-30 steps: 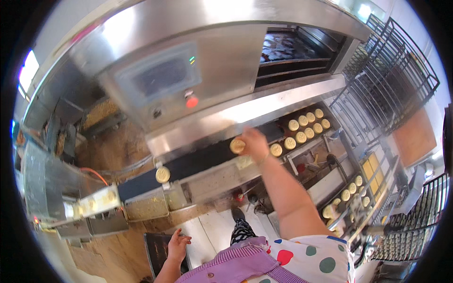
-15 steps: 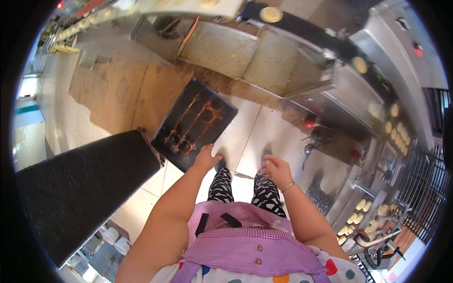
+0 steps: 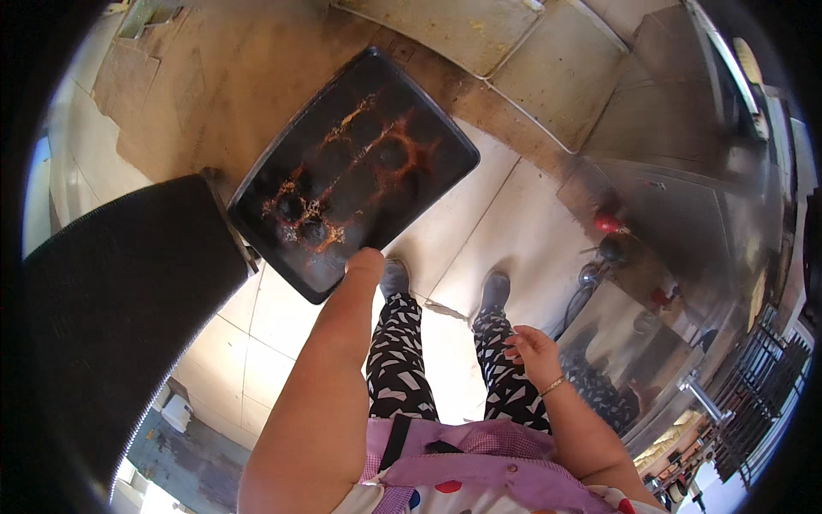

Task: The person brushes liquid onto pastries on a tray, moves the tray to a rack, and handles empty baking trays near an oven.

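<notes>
A dark rectangular baking tray [image 3: 368, 193], marked with orange-brown burnt patches, hangs tilted in front of me on the left. My left hand [image 3: 365, 264] grips its near edge; the fingers pass out of sight at the rim. Lower and to the right, by my right thigh, my right hand [image 3: 533, 353] is apart from everything, with loosely bent fingers and nothing visible in them.
A black ribbed belt-like surface [image 3: 137, 283] stands close at left, beside the tray's corner. Flat greasy metal trays [image 3: 561, 73] lie ahead. At right is shiny metal equipment with a red knob [image 3: 606, 223]. Pale tiles [image 3: 467, 206] cover the floor.
The baking tray and my left hand have come up nearer to me, so the tray looks larger. My right hand has dropped lower and shifted right. My view has tipped downward.
</notes>
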